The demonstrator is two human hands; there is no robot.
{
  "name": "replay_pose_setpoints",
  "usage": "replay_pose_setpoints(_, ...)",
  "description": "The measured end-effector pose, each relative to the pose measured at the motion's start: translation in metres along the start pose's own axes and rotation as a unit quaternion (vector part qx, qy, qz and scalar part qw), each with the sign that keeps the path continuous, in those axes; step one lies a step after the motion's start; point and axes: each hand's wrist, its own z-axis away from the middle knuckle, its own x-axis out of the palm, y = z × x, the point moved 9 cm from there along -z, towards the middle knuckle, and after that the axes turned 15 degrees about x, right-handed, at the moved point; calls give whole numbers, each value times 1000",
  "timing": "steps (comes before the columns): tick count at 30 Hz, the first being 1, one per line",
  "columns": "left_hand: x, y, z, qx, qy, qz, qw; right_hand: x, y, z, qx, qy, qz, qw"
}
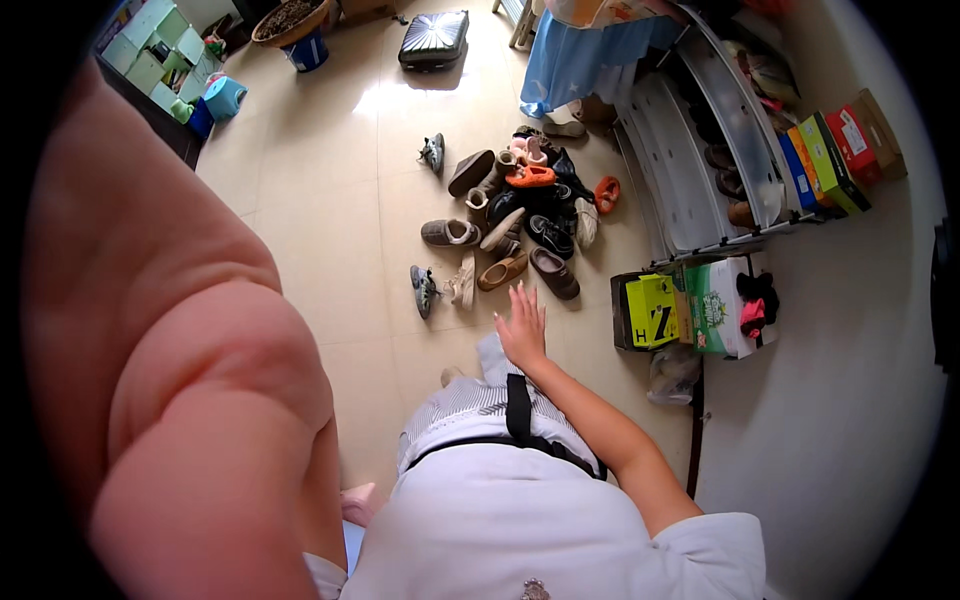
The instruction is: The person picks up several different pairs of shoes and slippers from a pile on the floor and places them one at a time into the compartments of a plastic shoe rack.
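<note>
My right hand (522,328) is stretched out in front of my body with its fingers spread, holding nothing. Just beyond its fingertips lies a loose heap of shoes. Nearest to them are a tan slip-on shoe (503,271) and a brown slip-on (554,274). A beige shoe (463,281) and a grey sneaker (424,291) lie to the left. Farther back are an orange shoe (530,177), a black sneaker (550,236) and a brown slipper (450,233). My left hand (205,330) looms very large along the left side, close to the camera; its fingers cannot be made out.
At the right stands a shoe rack (690,170) with translucent shelves and several boxes on its side. By its foot are a yellow-green box (652,312), a white-and-green carton (722,310) and a plastic bag (674,374). A dark suitcase (434,42) and a blue stool (225,98) stand farther off.
</note>
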Motion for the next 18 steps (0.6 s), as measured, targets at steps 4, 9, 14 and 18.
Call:
replay_pose_setpoints(4,40,-30,14,-70,-24,-10,997,-9,-3,-23,-31,-12,-15,999)
replay_pose_setpoints(9,126,-105,153,-301,-135,-19,944,-22,40,-51,-5,-28,-9,1000)
replay_pose_setpoints(14,166,-108,380,-384,-456,-105,796,-16,59,-64,19,-90,-3,996)
replay_pose_setpoints(18,206,-73,495,-387,-607,-33,693,-13,86,-79,19,-111,18,994)
